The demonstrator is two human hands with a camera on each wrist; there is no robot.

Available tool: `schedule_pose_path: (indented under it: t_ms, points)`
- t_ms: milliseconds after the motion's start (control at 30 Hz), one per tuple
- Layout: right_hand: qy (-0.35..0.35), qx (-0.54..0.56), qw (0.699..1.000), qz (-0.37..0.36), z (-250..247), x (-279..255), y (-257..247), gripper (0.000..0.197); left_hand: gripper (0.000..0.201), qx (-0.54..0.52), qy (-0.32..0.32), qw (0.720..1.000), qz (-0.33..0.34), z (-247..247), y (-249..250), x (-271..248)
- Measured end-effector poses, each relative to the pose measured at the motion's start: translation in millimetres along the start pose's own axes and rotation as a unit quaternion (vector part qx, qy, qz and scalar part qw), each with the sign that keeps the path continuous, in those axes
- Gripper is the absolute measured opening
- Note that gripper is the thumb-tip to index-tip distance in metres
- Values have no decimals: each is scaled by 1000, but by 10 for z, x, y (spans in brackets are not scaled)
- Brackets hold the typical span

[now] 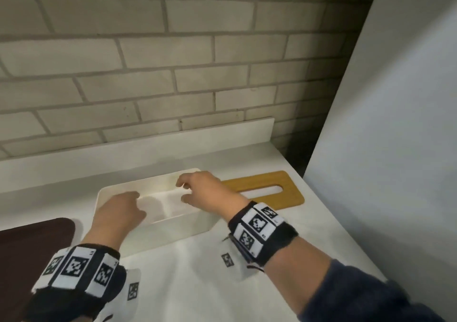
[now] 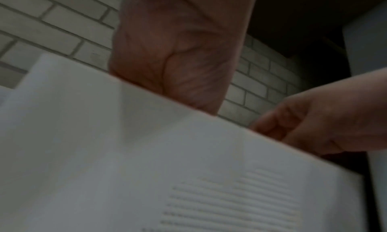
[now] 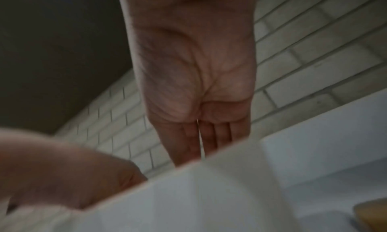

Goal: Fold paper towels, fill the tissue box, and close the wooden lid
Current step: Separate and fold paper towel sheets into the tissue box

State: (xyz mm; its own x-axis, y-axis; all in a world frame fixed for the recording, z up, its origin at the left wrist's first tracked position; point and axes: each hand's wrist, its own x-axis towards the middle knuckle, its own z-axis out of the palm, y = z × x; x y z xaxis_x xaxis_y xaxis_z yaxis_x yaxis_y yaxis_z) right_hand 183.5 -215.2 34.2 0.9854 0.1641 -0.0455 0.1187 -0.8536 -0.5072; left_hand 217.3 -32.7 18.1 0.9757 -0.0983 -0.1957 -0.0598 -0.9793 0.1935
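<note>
Both hands (image 1: 118, 213) inside rounded white box (image 1: 173, 225) (smooth).

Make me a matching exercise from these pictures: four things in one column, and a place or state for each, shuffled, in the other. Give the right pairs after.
Things:
1. wooden lid
2. tissue box
3. dark brown mat
4. paper towel

Places or states:
A. at the left edge of the counter, beside the left wrist
B. lying flat on the counter to the right of the box, its slot showing
C. open on top, both hands reaching into it
D. down inside the box, under the fingers

Pairs: 1-B, 2-C, 3-A, 4-D
</note>
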Motion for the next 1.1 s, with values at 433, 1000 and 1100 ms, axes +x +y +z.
schedule_pose_path:
  t_ms: [433, 1000, 1100]
  points:
    - [-109, 10, 981, 163, 4, -1494, 1333, 54, 28, -288, 90, 950, 83, 607, 645, -1496]
    - [-21, 14, 966, 258, -95, -1630, 923, 44, 30, -422, 5, 903, 86, 720, 1074, -1751]
    - [50, 150, 957, 242, -322, -1692, 735, 34, 78, -495, -142, 848, 126, 690, 1267, -1809]
